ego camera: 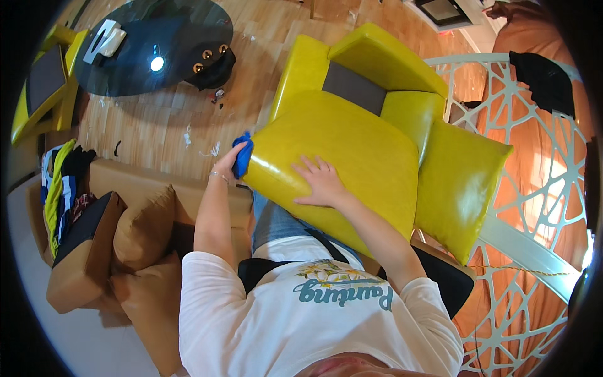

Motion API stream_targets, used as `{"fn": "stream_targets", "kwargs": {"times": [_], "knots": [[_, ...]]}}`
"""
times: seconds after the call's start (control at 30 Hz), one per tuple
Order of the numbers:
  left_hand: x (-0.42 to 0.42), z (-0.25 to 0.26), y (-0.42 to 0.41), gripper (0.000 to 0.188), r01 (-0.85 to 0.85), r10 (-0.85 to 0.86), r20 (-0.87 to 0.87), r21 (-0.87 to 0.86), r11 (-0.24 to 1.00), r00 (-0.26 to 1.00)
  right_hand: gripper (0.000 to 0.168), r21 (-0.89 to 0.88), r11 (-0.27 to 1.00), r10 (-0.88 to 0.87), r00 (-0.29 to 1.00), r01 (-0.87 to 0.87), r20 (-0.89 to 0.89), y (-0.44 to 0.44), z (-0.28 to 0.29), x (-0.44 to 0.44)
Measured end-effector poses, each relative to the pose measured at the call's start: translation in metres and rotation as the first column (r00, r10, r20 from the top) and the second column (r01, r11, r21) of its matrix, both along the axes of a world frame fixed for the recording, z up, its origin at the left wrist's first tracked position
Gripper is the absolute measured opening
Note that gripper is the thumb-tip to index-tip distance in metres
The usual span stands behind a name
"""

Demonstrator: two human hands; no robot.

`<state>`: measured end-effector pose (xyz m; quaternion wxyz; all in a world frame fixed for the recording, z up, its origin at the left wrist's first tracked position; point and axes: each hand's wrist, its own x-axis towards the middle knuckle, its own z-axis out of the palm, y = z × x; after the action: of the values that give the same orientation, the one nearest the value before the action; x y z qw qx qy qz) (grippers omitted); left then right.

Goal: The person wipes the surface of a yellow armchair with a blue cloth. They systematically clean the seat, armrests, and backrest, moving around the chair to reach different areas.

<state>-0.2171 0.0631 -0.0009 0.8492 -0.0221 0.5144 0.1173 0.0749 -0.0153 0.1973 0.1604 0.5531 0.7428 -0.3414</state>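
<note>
A large yellow-green leather-look seat cushion lies tilted across the front of a matching armchair. Against the cushion's left side edge, my left hand presses a bunched blue cloth. My right hand rests flat on the cushion's top with its fingers spread and nothing in it. Part of the armchair's dark grey seat base shows behind the cushion. To the right leans a yellow-green pillow, touching the cushion's side.
On the left stands a tan sofa with loose tan pillows and piled clothes. An oval dark glass table holds a tissue box. Scraps litter the wood floor. A white lattice screen borders the right.
</note>
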Motion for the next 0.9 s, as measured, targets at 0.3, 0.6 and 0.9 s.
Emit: {"fn": "stream_targets", "kwargs": {"times": [0.3, 0.6, 0.9], "knots": [[0.018, 0.108, -0.033, 0.054, 0.075, -0.059, -0.055, 0.381, 0.921, 0.997, 0.100, 0.110, 0.994, 0.004, 0.996, 0.005, -0.085, -0.025, 0.033, 0.018], [0.111, 0.190, -0.109, 0.083, 0.767, -0.318, -0.715, 0.479, 0.427, 0.623, 0.072, 0.196, 0.958, -0.182, 0.973, 0.208, -0.142, -0.040, 0.040, 0.060], [0.134, 0.076, -0.051, 0.094, 0.605, -0.152, -0.694, 0.472, 0.641, 0.704, 0.073, 0.211, 0.949, -0.224, 0.972, 0.233, -0.065, -0.042, 0.039, 0.040]]}}
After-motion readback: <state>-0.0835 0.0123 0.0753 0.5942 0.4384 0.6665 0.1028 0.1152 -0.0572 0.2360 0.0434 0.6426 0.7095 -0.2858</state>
